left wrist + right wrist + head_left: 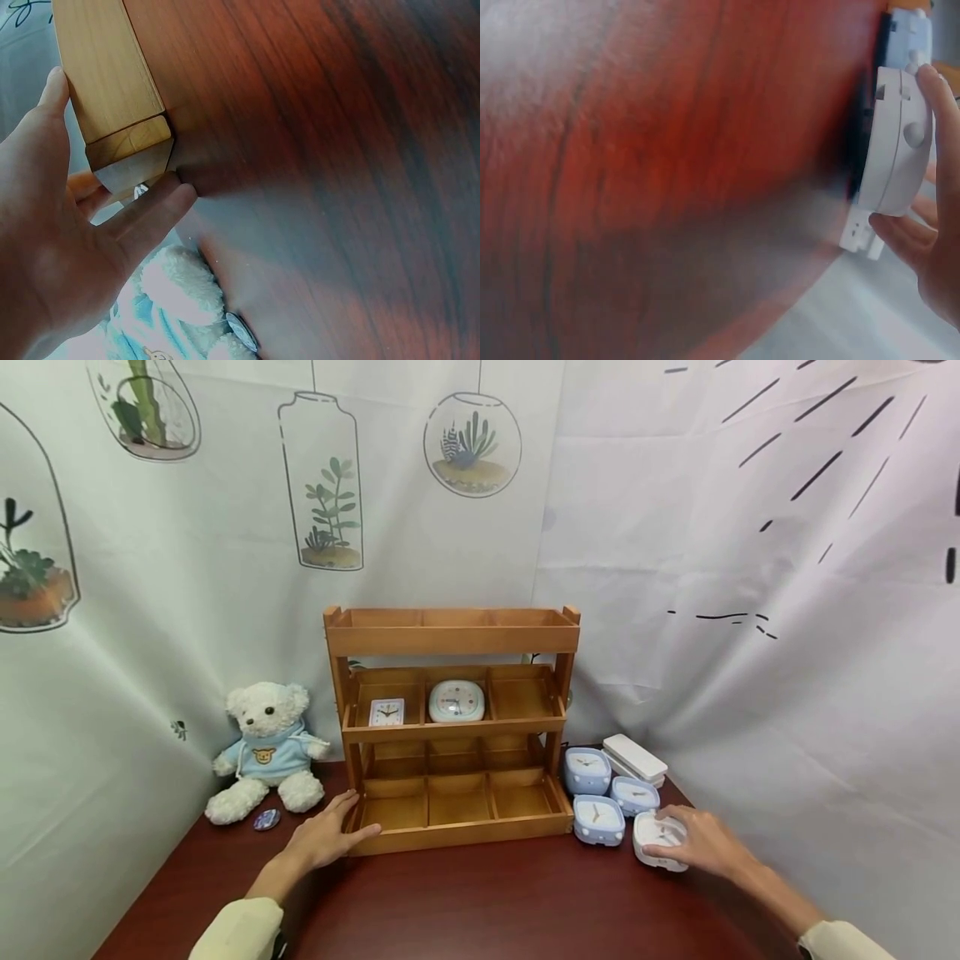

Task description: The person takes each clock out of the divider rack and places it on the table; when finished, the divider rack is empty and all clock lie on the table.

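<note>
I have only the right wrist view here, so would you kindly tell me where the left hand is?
Observer: The left hand is at the lower left corner of the wooden shelf, thumb and fingers spread about that corner.
Operator: Thank you; does that shelf hold any clocks?
Observer: Yes, two, both on the middle tier: a small square clock in the left compartment and a larger rounded clock in the centre one.
Operator: And beyond the white clock in the right hand I see something blue; is it alone?
Observer: No, the head view shows three blue clocks clustered beside the shelf's right end.
</note>
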Demonstrator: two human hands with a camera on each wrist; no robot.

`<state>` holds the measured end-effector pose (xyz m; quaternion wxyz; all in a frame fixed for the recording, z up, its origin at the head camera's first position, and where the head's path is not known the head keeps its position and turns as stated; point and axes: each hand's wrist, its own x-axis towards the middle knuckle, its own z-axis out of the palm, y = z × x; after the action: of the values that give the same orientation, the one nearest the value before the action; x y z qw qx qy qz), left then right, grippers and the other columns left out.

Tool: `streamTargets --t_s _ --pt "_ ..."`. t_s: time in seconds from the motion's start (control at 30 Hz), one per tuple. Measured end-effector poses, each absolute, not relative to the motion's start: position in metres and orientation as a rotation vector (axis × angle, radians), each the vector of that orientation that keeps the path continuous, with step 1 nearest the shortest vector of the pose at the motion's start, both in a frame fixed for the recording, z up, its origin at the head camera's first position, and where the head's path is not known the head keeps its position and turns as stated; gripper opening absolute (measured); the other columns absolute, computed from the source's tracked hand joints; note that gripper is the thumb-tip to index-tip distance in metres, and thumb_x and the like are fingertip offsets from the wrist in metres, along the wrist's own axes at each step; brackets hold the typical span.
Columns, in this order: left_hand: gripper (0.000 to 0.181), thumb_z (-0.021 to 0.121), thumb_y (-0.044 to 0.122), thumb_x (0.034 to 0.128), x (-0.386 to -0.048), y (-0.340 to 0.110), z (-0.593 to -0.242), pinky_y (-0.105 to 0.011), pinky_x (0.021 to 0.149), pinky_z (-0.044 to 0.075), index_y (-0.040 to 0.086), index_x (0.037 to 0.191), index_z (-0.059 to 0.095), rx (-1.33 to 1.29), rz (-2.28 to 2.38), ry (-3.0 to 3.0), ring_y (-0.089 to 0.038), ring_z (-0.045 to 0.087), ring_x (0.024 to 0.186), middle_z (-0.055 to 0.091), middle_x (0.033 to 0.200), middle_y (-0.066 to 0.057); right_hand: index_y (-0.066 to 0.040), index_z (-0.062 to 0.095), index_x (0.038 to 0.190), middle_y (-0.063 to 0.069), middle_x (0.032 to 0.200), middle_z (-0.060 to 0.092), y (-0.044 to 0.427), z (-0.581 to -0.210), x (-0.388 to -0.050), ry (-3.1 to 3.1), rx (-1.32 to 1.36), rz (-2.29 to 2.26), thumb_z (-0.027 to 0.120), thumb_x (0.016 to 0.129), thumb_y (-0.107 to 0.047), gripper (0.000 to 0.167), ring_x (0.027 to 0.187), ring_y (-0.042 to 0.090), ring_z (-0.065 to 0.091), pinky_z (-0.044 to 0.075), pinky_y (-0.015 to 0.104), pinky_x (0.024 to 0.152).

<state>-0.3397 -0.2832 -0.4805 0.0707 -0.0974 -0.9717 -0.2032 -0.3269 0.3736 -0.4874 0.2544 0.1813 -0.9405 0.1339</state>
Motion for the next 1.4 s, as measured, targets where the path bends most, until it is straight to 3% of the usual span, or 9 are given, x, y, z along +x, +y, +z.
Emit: streamTargets --t_s 0.17,0.47,0.7,0.9,1.17,1.4 --pt "0.092 0.065 0.065 0.0936 -0.340 -0.283 -0.483 -0.062 0.089 0.051 -0.003 0.153 0.047 -0.292 -0.615 -2.923 -0.045 0.064 0.116 0.039 0.161 -0.023 -0.017 0.075 0.105 -0.006 0.098 0.073 0.372 -0.494 -0.331 -2.537 0.504 0.390 0.091 0.069 -0.061 0.058 0.082 0.012 0.064 0.050 0.035 0.068" --pt "0.094 0.065 0.066 0.0933 -0.340 -0.283 -0.480 -0.063 0.089 0.050 -0.004 0.153 0.046 -0.298 -0.610 -2.929 -0.046 0.065 0.113 0.039 0.160 -0.024 -0.008 0.076 0.106 0.001 0.101 0.074 0.362 -0.477 -0.339 -2.387 0.719 0.408 0.096 0.070 -0.040 0.052 0.089 0.022 0.069 0.054 0.039 0.077" --pt "0.094 0.065 0.066 0.0936 -0.342 -0.284 -0.479 -0.063 0.090 0.050 -0.004 0.153 0.046 -0.307 -0.604 -2.931 -0.045 0.066 0.112 0.039 0.160 -0.025 -0.014 0.075 0.114 -0.001 0.098 0.074 0.334 -0.444 -0.345 -2.402 0.753 0.426 0.093 0.075 -0.042 0.051 0.075 0.016 0.067 0.053 0.033 0.067" --pt "0.093 0.065 0.065 0.0936 -0.341 -0.284 -0.481 -0.063 0.088 0.051 -0.004 0.154 0.045 -0.310 -0.616 -2.933 -0.042 0.067 0.108 0.038 0.161 -0.025 -0.016 0.075 0.118 -0.001 0.112 0.076 0.309 -0.420 -0.350 -2.406 0.805 0.457 0.091 0.078 -0.043 0.052 0.099 0.018 0.072 0.058 0.043 0.081" --pt "0.093 0.065 0.065 0.0935 -0.342 -0.284 -0.481 -0.063 0.091 0.050 -0.004 0.153 0.046 -0.312 -0.614 -2.930 -0.046 0.064 0.115 0.039 0.160 -0.025 -0.016 0.073 0.121 -0.004 0.112 0.075 0.275 -0.396 -0.361 -2.398 0.888 0.491 0.089 0.082 -0.043 0.050 0.101 0.021 0.072 0.058 0.044 0.081" --pt "0.093 0.065 0.065 0.0936 -0.341 -0.283 -0.481 -0.062 0.088 0.051 -0.003 0.154 0.045 -0.298 -0.625 -2.940 -0.039 0.068 0.106 0.038 0.161 -0.024 -0.017 0.072 0.123 -0.003 0.114 0.075 0.244 -0.370 -0.372 -2.383 0.955 0.560 0.086 0.085 -0.044 0.048 0.105 0.020 0.072 0.058 0.045 0.087"
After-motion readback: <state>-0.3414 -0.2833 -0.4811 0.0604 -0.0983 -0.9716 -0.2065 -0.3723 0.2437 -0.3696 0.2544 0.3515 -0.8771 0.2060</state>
